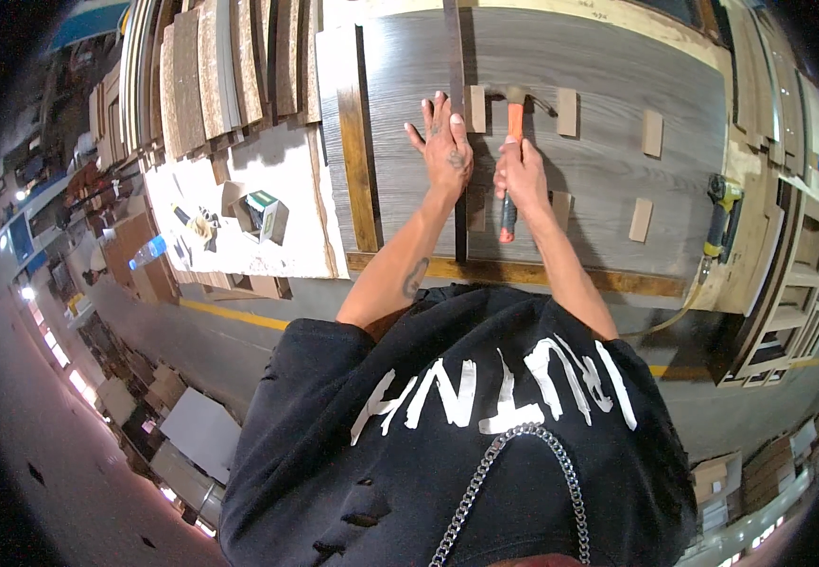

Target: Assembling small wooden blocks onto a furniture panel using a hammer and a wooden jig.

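Note:
My right hand [523, 175] is wrapped round the handle of a hammer [516, 121] with an orange and dark grip. The hammer's head lies over the grey wood-grain panel [598, 57], between two small tan wood blocks. My left hand [448, 156] rests with fingers spread on the panel, its edge against a dark upright strip [461, 227] that crosses the panel. Beside the strip is one small block [477, 109]; another block [568, 111] sits right of the hammer head. Further right are two more, a far block [652, 133] and a near block [640, 219].
A brown wooden strip [359, 161] runs along the panel's left side. A yellow and black air nailer [723, 203] lies at the right edge with a hose. Stacked boards [201, 76], an open small box [263, 215] and a plastic bottle [149, 251] are at the left. Wooden frames [787, 302] stand at right.

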{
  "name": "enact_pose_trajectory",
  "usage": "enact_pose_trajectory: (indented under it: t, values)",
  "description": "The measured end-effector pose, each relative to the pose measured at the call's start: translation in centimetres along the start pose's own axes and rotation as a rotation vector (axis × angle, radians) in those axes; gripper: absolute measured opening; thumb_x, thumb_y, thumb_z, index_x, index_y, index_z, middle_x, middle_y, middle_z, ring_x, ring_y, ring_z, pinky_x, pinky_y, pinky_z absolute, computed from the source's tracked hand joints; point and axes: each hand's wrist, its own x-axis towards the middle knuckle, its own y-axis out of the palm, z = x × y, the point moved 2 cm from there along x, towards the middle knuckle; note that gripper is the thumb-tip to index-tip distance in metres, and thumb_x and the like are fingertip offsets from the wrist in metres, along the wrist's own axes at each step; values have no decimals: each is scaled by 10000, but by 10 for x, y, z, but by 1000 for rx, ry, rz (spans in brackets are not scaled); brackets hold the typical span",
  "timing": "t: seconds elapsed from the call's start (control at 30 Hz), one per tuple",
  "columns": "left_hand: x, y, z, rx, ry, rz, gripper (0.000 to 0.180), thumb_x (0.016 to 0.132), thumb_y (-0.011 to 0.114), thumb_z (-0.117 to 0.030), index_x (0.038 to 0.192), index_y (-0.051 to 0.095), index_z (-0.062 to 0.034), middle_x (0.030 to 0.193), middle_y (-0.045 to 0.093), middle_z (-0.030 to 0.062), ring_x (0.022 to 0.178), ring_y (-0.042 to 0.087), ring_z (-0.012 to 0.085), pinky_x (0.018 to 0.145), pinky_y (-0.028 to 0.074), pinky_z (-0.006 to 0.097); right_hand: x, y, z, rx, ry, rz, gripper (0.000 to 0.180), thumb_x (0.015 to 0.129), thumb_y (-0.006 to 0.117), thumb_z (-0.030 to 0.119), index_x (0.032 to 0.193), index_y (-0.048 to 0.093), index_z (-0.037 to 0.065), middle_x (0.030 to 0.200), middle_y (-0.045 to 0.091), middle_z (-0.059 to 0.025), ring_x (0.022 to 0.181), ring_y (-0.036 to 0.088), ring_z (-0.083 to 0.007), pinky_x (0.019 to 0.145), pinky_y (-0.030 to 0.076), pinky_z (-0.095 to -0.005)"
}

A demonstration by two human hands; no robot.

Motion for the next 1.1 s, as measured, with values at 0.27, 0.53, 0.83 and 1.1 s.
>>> enact_pose_trajectory:
  t: [0.27, 0.53, 0.83, 1.1]
  values:
    - [0, -4, -2, 1, 34, -9, 547, 1071, 207, -347, 1473, 409, -36, 1568, 357, 102, 1502, 190, 297, 1196, -54, 560, -10, -36, -7, 38, -43, -10, 325, 1064, 429, 332, 972, 487, 26, 632, 432, 4, 484, 453, -96, 425, 406, -281]
    - [-10, -6, 3, -2, 104, 33, 566, 1068, 195, -340, 1471, 385, 10, 1591, 304, 111, 1508, 163, 291, 1207, -31, 533, -42, -56, -23, -106, -59, 13, 308, 1058, 443, 293, 974, 506, 4, 637, 470, -17, 475, 471, -106, 422, 417, -296]
    - [-12, -8, 2, -3, 147, 35, 596, 1070, 189, -374, 1483, 358, 22, 1589, 302, 141, 1507, 167, 318, 1199, -28, 537, -76, -67, -49, -117, -10, -28, 285, 1053, 445, 274, 1008, 519, 2, 643, 499, -34, 495, 507, -121, 435, 431, -301]
    - [-15, -7, 6, -38, 243, -71, 537, 1056, 271, -297, 1420, 430, 65, 1543, 365, 202, 1482, 229, 361, 1188, 5, 578, -110, -70, -73, 36, 43, -62, 272, 1045, 455, 268, 1044, 529, 6, 661, 528, -37, 502, 512, -127, 456, 424, -294]
